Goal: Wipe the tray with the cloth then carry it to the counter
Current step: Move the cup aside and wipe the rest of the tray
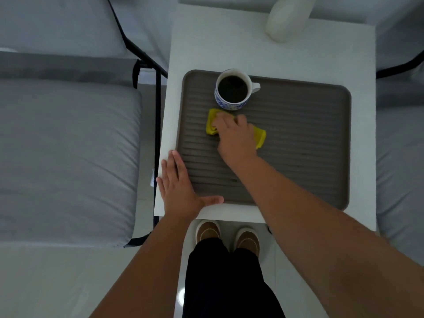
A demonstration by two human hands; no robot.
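Right hand (pixel 234 134) fingers bunched on cloth (pixel 260 136), pressing it to tray (pixel 298 134) beside cup (pixel 232 89). Left hand (pixel 179 182) flat, fingers together, thumb out, steadying tray corner on table (pixel 229 47).

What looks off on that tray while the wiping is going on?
A full mug of dark liquid stands on the tray, close beside the yellow cloth under the right hand. No spill shows. The left hand lies flat on the tray's near-left corner.
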